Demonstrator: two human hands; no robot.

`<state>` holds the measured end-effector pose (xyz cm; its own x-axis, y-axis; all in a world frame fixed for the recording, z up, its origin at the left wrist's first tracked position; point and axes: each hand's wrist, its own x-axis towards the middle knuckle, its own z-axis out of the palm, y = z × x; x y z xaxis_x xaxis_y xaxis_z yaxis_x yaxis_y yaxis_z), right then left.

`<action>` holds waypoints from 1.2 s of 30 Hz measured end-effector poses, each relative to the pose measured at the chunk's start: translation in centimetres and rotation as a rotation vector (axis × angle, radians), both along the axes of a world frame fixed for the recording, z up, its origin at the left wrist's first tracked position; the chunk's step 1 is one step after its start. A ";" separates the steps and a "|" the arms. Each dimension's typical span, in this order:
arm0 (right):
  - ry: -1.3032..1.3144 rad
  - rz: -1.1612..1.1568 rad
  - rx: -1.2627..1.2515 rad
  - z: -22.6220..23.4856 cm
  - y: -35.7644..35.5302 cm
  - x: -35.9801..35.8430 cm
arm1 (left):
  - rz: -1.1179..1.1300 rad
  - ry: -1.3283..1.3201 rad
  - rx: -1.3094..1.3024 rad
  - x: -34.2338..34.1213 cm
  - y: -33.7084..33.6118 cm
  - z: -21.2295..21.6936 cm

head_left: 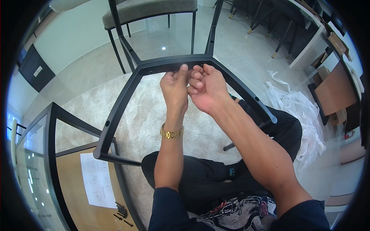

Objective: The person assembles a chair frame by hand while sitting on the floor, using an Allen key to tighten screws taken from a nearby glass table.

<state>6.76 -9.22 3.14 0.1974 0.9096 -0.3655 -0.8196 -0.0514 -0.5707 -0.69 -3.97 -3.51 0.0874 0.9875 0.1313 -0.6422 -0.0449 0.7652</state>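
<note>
Tan is showing first at far left: a panel [71,173] is carrying a sheet [96,181] toward its upper right corner, and black bolts [122,211] are lying below that, near its right edge. Next I am seeing the black frame [158,64], its near left corner showing over the panel's upper right corner; whether they are touching, I cannot tell. Its crossbar [175,59] is standing above the rug [144,106]. I am judging the frame stiff, probably metal, moderately heavy and hardly fragile, though its smooth finish may be slippery and easily scratched. The left hand [175,84], with a gold watch [172,133] at its wrist, is laying its thumb against the crossbar, fingers curling narrow. Just beside it, the right hand [208,84] is bunching its fingers at the bar's near edge; I cannot tell whether either is pinching something small. For lifting, I am favouring the two side bars [122,107], one hand on each. Farther right, white wrap [296,115] is lying heaped.
</note>
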 end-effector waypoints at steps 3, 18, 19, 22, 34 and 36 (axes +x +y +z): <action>-0.225 0.151 0.061 0.5 -1.2 -0.2 | 0.027 0.057 -0.018 -0.3 0.7 -1.3; -2.573 0.109 1.384 3.0 6.8 -2.3 | 0.388 0.295 0.340 0.4 1.5 -2.7; -2.601 0.104 1.417 2.8 7.2 -2.1 | 0.421 0.310 0.383 0.6 1.7 -3.2; -2.687 0.147 1.445 3.6 6.9 -1.7 | 0.380 0.238 0.342 1.2 1.2 -2.3; -2.693 0.376 1.177 4.2 5.5 -3.0 | 0.430 0.341 0.202 1.0 0.9 -2.5; -2.636 0.410 1.142 4.9 4.9 -0.7 | 0.383 0.249 0.204 1.6 1.7 -2.9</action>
<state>6.08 -4.36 8.03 -0.7645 0.5899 0.2599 0.6442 0.7141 0.2740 0.87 -2.31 -6.41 -0.2236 0.9110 0.3464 -0.3495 -0.4068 0.8440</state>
